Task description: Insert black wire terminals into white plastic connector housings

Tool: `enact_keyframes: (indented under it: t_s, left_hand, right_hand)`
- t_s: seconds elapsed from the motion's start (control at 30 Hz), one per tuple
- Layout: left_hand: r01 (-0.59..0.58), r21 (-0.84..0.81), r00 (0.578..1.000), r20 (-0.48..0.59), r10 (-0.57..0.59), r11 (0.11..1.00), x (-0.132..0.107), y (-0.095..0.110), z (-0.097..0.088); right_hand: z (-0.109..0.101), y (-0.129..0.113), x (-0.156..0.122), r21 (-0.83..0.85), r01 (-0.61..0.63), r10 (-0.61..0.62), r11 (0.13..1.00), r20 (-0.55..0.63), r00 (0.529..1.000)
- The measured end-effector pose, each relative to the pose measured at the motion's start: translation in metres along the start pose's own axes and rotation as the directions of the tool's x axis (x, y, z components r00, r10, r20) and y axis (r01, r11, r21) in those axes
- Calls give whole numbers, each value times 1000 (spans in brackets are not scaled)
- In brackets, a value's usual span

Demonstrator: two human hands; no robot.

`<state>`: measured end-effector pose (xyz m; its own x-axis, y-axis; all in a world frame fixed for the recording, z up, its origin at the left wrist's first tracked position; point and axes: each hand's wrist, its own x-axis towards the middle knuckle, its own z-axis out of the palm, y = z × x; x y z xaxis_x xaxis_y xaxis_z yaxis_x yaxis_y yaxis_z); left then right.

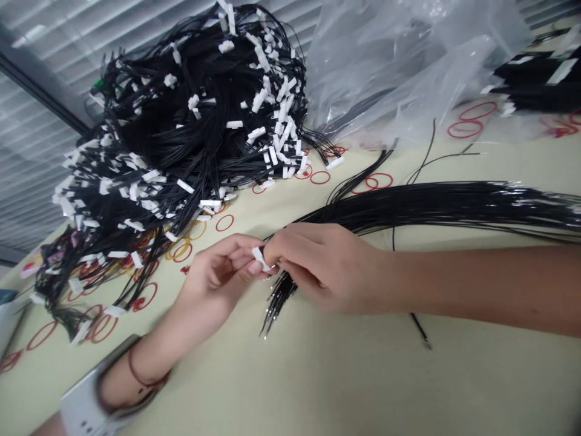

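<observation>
Between the fingertips of my left hand [222, 278] is a small white connector [261, 258], pinched by thumb and forefinger. My right hand [331, 263] meets it there, its thumb and forefinger closed at the connector's right side; a dark wire end seems to be between them, mostly hidden by the fingers. Below and behind my right hand runs a bundle of black wires [436, 203], their bare metal-tipped ends [276, 303] fanning out under the palm. One loose black wire [420, 330] passes beneath my right forearm.
A large heap of black wires with white connectors [204, 121] lies at the back left. Red rubber bands [224, 223] are scattered around it. A clear plastic bag [408, 66] stands behind the bundle, and more black wires [540, 82] lie at the far right. Window blinds [122, 30] border the table.
</observation>
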<state>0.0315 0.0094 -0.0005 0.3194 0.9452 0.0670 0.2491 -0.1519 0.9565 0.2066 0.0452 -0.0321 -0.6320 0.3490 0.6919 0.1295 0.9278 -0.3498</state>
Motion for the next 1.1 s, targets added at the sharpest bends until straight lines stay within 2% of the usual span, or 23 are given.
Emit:
enact_keyframes:
  t_s: [0.1,0.3,0.37,0.47,0.57,0.8,1.0,1.1]
  left_hand:
    - [74,-102,997,3,-74,992,4,-1,-2]
    - [175,-129,976,-106,-189,976,3,-6,-9]
    - [195,-133,973,-95,-208,972,2,-6,-10]
    - [183,-111,981,-46,-190,977,2,-6,-11]
    - [179,-96,983,-29,-183,979,2,-7,-10]
    - [205,-50,977,-48,-208,977,2,-5,-9]
    - [118,-19,993,-27,-118,993,2,-4,-6]
    - [130,-12,991,-20,-130,991,2,-4,-6]
  right_hand:
    - [-2,1,2,57,-56,56,997,-9,998]
    - [-5,5,3,227,-196,217,954,-70,974]
    - [-5,5,3,230,-209,227,951,-58,972]
    - [-4,3,3,157,-196,199,968,-4,980]
    - [-4,2,3,97,-221,221,971,12,975]
    - [-5,3,3,47,-234,230,971,76,970]
    - [-4,3,3,26,-243,240,970,102,965]
    - [-5,4,3,37,-235,230,971,115,966]
